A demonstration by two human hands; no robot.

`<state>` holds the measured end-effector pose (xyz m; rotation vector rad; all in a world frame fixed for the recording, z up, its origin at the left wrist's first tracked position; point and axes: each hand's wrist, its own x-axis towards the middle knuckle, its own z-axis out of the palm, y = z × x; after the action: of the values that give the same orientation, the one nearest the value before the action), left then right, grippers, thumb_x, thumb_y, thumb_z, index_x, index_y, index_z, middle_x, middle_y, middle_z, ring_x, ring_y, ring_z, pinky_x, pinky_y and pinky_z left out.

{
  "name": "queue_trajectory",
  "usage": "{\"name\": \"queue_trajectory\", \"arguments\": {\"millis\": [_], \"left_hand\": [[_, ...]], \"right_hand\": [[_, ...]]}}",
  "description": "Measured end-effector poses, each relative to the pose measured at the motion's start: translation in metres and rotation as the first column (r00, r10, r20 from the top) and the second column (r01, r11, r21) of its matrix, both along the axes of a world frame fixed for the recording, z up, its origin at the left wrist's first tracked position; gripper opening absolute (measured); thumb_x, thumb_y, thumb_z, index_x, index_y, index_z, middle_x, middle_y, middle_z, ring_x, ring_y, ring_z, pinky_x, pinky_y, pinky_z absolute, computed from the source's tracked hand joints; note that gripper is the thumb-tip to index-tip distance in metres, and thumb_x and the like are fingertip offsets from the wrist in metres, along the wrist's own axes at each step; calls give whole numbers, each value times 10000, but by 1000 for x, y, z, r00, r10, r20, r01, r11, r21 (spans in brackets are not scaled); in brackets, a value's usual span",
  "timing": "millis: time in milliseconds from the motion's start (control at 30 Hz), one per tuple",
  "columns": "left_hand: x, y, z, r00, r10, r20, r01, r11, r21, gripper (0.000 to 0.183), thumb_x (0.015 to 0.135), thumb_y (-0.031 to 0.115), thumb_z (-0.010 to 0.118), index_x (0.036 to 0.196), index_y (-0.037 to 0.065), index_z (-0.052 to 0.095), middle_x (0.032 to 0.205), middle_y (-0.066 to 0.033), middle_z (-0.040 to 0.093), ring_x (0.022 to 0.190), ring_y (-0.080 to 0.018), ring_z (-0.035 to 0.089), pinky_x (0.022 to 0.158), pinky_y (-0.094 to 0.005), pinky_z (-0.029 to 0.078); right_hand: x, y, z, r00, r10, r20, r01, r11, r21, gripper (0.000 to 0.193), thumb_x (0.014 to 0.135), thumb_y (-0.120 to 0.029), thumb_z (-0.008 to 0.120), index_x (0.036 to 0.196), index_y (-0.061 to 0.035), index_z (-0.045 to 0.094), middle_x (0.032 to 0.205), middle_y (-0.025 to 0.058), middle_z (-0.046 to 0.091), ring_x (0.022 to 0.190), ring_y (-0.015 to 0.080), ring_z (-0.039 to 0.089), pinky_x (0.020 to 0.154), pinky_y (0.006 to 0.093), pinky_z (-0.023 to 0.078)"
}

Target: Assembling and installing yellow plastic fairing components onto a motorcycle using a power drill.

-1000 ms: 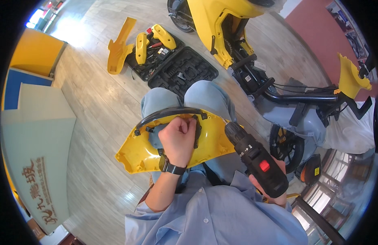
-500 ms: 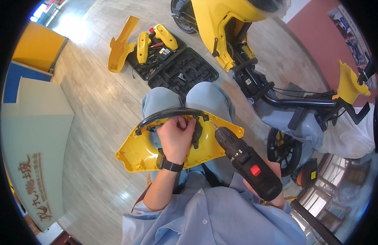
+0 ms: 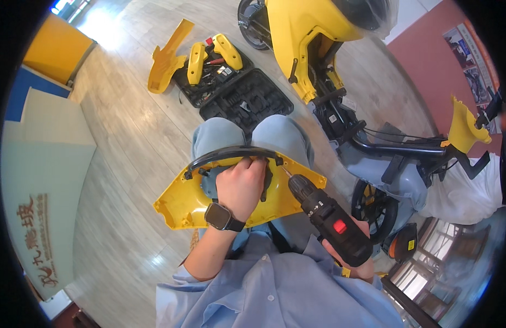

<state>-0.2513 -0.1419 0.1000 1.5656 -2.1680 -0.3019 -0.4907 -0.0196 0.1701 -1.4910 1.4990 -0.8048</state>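
Across my lap lies a yellow plastic body panel (image 3: 179,201), its hollow inner side facing up. A black curved trim piece (image 3: 225,152) arches along its far edge, and a dark rounded part (image 3: 210,183) sits in the middle. My left hand (image 3: 241,186) reaches into the panel with its fingers curled together against this dark part, below the arch; what they pinch is hidden. My right hand (image 3: 351,249) is wrapped round the grip of a black cordless drill (image 3: 329,221) with a red button. The bit points up and left, near the panel's right end.
On the floor ahead, an open black tool case (image 3: 247,101) holds tools and two yellow covers (image 3: 196,63). Another yellow panel (image 3: 166,60) lies beside it. A partly stripped yellow scooter (image 3: 296,33) stands ahead to the right, with a grey section (image 3: 381,169) and black wheel (image 3: 373,205) nearer me.
My left hand has rolled over, bringing the watch face into view, and its fingertips have tucked further under the arch. The drill stays nearly where it was. The whole view has shifted slightly.
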Motion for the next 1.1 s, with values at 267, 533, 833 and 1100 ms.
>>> {"name": "queue_trajectory", "arguments": {"millis": [267, 533, 833, 1100], "left_hand": [[21, 3, 9, 989, -99, -107, 93, 994, -63, 160, 789, 87, 725, 949, 91, 730, 770, -96, 681, 672, -277, 669, 628, -375, 548], [33, 6, 14, 997, -68, -30, 63, 987, -150, 124, 768, 93, 758, 885, 83, 719, 730, -72, 651, 664, -266, 643, 624, -365, 525], [11, -1, -8, 997, -34, 68, 45, 986, -160, 50, 800, 132, 699, 816, 85, 694, 712, -56, 643, 649, -237, 654, 596, -344, 519], [-5, 5, -6, 973, 229, -30, -227, 973, 35, 131, 819, 237, 727, 879, 134, 781, 780, -106, 720, 658, -300, 681, 653, -389, 547]], "right_hand": [[4, 2, 2, 998, -59, -16, 58, 996, -64, 432, 738, -75, 814, 1136, -4, 664, 862, 74, 719, 746, 138, 664, 717, 264, 520], [-1, 4, -11, 997, 9, 78, -6, 999, -43, 433, 743, -71, 809, 1138, 13, 652, 911, 99, 717, 753, 171, 671, 713, 271, 523], [-7, 5, -17, 992, 76, 102, -77, 997, -1, 435, 747, -87, 806, 1139, 7, 645, 909, 125, 711, 752, 212, 685, 701, 286, 521], [-6, 3, -18, 994, 93, 56, -91, 995, -42, 436, 750, -77, 805, 1146, 5, 642, 913, 117, 715, 763, 213, 686, 723, 286, 520]]}}
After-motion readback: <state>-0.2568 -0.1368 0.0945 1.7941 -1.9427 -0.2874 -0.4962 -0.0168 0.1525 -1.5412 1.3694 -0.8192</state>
